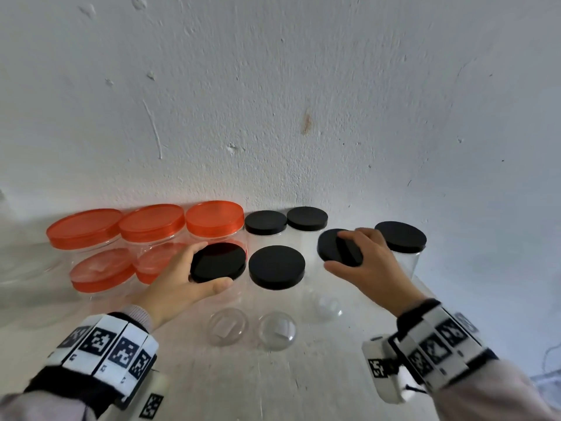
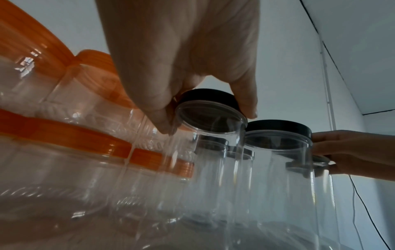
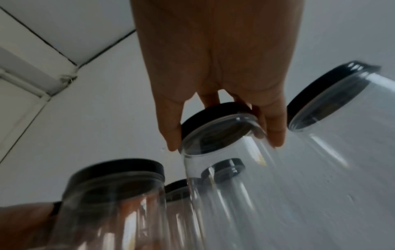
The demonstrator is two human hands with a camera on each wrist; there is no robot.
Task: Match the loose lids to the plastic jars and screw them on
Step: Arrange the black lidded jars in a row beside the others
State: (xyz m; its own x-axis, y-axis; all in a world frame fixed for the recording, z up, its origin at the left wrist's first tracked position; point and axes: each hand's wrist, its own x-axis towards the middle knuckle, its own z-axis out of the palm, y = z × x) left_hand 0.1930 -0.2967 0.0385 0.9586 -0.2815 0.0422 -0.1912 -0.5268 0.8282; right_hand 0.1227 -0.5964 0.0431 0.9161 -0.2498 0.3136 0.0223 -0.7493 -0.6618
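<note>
Two clear plastic jars stand in the front row, each with a black lid on top. My left hand grips the left black lid by its rim, thumb at the front and fingers behind; the left wrist view shows that lid seated on its jar. My right hand grips the right black lid from above, with fingers lying across it. In the right wrist view this lid sits on its jar, which looks tilted, with a thumb and fingers curled round the rim.
Between my hands stands another black-lidded jar. More black-lidded jars line the white wall. Several orange-lidded jars crowd the left. The white tabletop lies in front, and a cable hangs at the right.
</note>
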